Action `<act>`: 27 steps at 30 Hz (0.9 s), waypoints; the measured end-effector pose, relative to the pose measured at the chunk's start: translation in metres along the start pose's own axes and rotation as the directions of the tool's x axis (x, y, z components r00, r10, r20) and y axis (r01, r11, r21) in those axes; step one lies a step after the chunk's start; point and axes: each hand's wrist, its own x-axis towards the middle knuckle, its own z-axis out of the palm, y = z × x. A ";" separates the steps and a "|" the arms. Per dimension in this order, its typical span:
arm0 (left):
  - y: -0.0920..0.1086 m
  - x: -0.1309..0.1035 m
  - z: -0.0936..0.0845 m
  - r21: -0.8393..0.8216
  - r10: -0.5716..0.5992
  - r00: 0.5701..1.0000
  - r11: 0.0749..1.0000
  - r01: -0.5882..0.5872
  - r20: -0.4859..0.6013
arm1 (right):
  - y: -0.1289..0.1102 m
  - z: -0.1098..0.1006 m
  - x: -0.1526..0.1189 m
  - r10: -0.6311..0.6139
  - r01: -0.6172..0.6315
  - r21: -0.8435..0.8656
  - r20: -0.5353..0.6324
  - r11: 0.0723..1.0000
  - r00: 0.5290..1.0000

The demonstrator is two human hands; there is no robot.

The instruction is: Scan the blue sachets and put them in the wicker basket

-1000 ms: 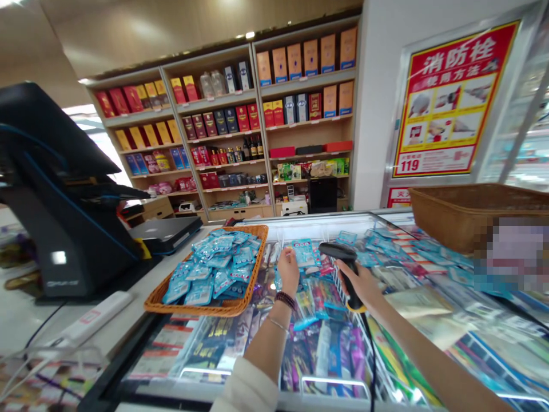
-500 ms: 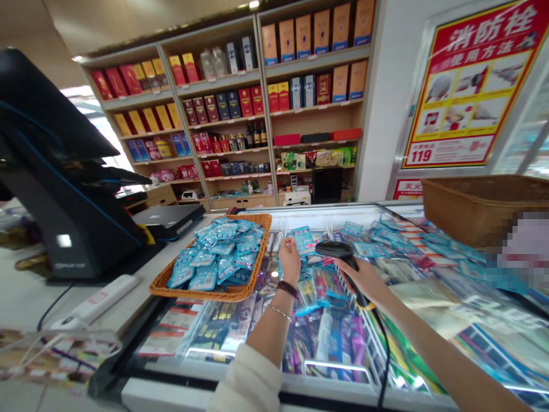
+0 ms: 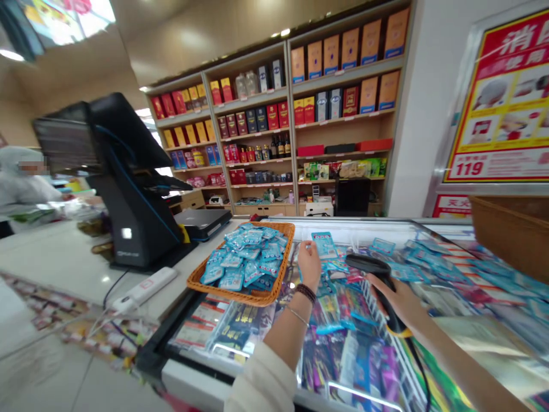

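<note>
My left hand [image 3: 309,263], with a dark beaded bracelet at the wrist, pinches a small blue packet [image 3: 325,245] over the glass-topped freezer. My right hand [image 3: 401,300] is wrapped round the handle of a black barcode scanner [image 3: 369,264]. The scanner's head points left toward the packet, with a gap between them. Left of my left hand, an orange wicker basket [image 3: 278,294] holds a heap of similar blue packets [image 3: 251,252]. More blue packets [image 3: 412,269] lie scattered right of the scanner.
A black checkout terminal [image 3: 132,194] stands on the counter at left, near a white power strip [image 3: 146,290]. The scanner's cable [image 3: 420,366] hangs toward me. At right sits a brown basket [image 3: 510,234]. Behind are shelves of boxes [image 3: 295,154]; a person [image 3: 26,177] is at far left.
My view has swung left, so the scene sits farther right and a person now shows at far left. Both hands keep their holds on the packet and scanner.
</note>
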 end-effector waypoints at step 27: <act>0.035 -0.024 -0.083 0.644 0.155 0.896 0.646 -0.410 0.416 | -0.031 0.037 0.015 0.042 -0.022 0.312 -0.060 0.950 0.997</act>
